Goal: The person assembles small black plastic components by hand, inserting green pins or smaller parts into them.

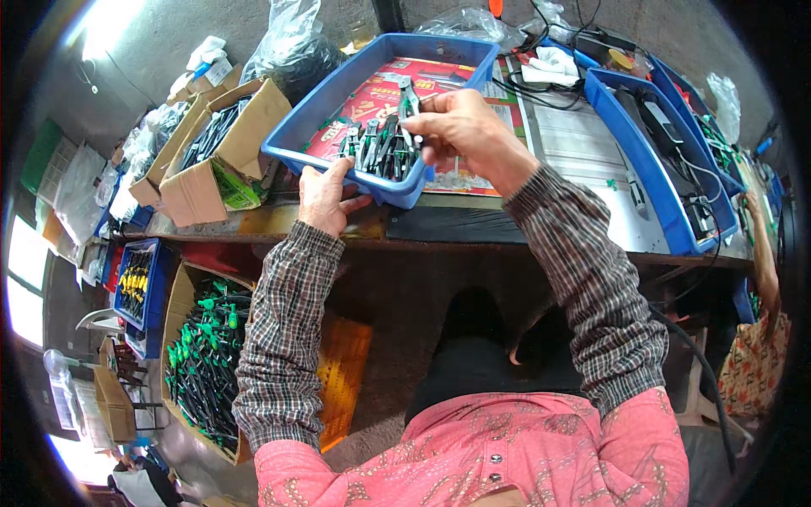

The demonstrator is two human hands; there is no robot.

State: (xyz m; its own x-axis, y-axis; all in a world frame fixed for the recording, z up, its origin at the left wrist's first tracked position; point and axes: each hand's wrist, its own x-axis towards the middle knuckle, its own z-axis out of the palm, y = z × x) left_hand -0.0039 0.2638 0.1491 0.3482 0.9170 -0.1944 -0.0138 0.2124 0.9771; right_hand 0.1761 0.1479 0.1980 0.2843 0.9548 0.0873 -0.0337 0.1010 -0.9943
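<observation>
A shallow blue bin [287, 160] lined with red printed card sits tilted on the bench in front of me. Between the thumb and fingers of my right hand [473, 139], above the bin's near right corner, is a pair of pliers [408, 97] with a grey metal head and some green on it. My left hand [325, 198] grips the bin's near rim, with fingers over and under the edge. Several more pliers [380, 150] with black and green handles stand packed along the near wall, between my hands. My right fingers hide the held tool's lower part.
Left of the bin stands an open cardboard box [198, 186] of dark tools. Below it, a large carton [182, 321] holds many green-and-black handles. At right, a long blue tray [676, 228] holds black devices and cables. Another person's arm [764, 253] reaches in at the far right.
</observation>
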